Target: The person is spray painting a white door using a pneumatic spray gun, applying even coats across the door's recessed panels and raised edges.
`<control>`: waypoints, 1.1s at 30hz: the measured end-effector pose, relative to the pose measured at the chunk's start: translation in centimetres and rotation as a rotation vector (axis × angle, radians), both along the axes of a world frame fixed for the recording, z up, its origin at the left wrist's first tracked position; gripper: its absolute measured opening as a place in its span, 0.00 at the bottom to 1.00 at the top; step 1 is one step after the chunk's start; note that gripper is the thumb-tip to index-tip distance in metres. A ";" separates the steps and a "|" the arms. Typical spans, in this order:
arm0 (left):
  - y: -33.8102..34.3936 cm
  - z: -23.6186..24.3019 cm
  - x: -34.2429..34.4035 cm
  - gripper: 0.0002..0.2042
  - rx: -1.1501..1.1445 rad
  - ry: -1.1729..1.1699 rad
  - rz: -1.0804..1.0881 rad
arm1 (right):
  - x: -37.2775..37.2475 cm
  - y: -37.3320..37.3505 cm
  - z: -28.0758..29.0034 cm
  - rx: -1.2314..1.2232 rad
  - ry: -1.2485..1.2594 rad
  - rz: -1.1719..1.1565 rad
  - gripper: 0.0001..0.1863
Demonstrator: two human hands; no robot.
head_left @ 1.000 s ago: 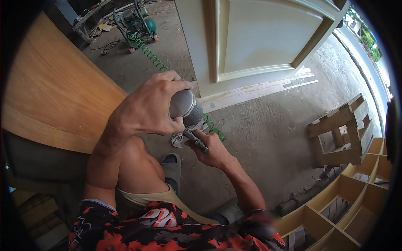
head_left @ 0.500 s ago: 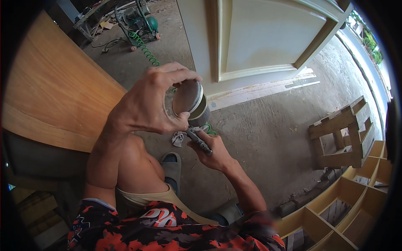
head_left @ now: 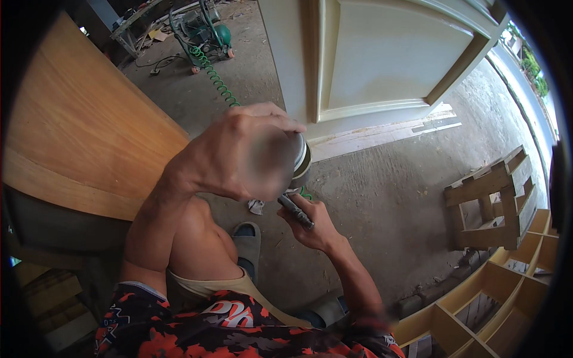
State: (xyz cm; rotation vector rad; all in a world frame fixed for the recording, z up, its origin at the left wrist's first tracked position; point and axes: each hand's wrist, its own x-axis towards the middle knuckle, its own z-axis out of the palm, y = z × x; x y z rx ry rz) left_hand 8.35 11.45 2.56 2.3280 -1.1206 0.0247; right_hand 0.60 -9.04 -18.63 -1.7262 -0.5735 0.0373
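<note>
My left hand (head_left: 218, 146) is closed round the edge of a round lid (head_left: 273, 160), held tilted at the mouth of a metal cup (head_left: 304, 170). The lid's face is smeared, and whether it touches the cup cannot be made out. Below the cup, my right hand (head_left: 314, 225) grips the dark handle of a spray gun (head_left: 296, 212). The cup seems to sit on this gun, but the join is hidden behind my left hand. A green coiled hose (head_left: 218, 83) runs behind my hands, and a bit of it shows under the cup.
A cream panelled door (head_left: 382, 59) stands ahead, a pale board strip (head_left: 382, 132) at its foot. On the left is a varnished wooden panel (head_left: 83, 125). A green air compressor (head_left: 206, 36) is farther back. To the right are a wooden crate (head_left: 489, 200) and a compartmented frame (head_left: 465, 304).
Both hands, with the lid and the spray gun, have shifted a little right and down in the picture. The background has also slid slightly right.
</note>
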 end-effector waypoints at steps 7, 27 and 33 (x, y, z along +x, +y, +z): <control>-0.4 -1.2 0.0 0.33 0.042 -0.058 0.033 | 0.2 -0.4 0.4 -0.079 0.049 0.045 0.14; 1.1 0.0 0.0 0.31 0.089 0.069 -0.045 | -0.1 -0.5 1.4 -0.025 -0.030 -0.004 0.14; -0.2 1.4 -0.5 0.28 0.046 0.126 -0.073 | -0.3 -1.8 2.2 -0.026 -0.030 -0.008 0.16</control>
